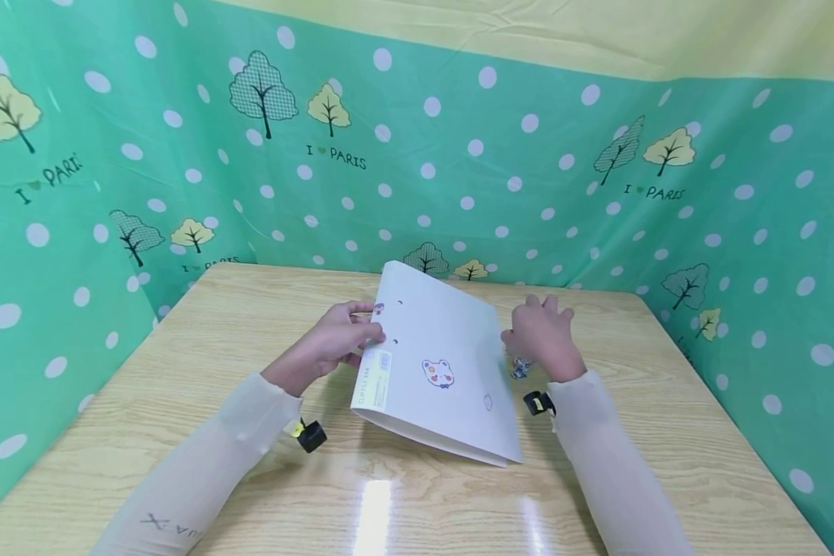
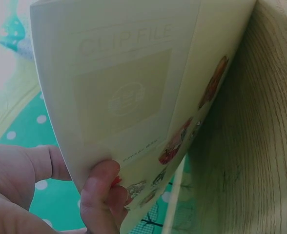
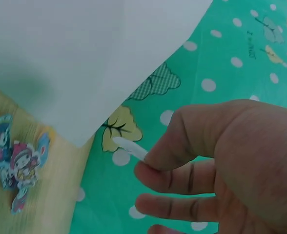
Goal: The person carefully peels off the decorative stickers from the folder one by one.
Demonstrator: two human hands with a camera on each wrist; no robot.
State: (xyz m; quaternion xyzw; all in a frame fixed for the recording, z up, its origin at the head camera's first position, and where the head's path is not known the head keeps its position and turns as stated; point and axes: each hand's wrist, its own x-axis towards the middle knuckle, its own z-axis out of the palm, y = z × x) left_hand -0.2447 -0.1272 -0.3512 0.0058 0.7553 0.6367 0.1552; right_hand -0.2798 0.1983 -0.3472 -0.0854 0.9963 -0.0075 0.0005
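Observation:
My left hand [image 1: 335,337] grips the spine of a white clip file folder [image 1: 445,332], thumb on one side and fingers on the other. The folder stands tilted off the table, its lower edge partly spread. A bear-face sticker [image 1: 438,374] is on its cover, and several character stickers [image 2: 173,146] show on its other side. Right of the folder, my right hand [image 1: 544,337] pinches a small white sticker-like piece [image 3: 130,147] between thumb and index finger. Its printed face cannot be seen. Below that hand lie several loose character stickers [image 3: 19,163] on the table.
The wooden table [image 1: 264,324] has a light grain. A green dotted cloth [image 1: 459,154] with printed trees hangs behind it and along both sides. A black wrist camera [image 1: 311,436] sits at the left cuff, another [image 1: 538,402] at the right.

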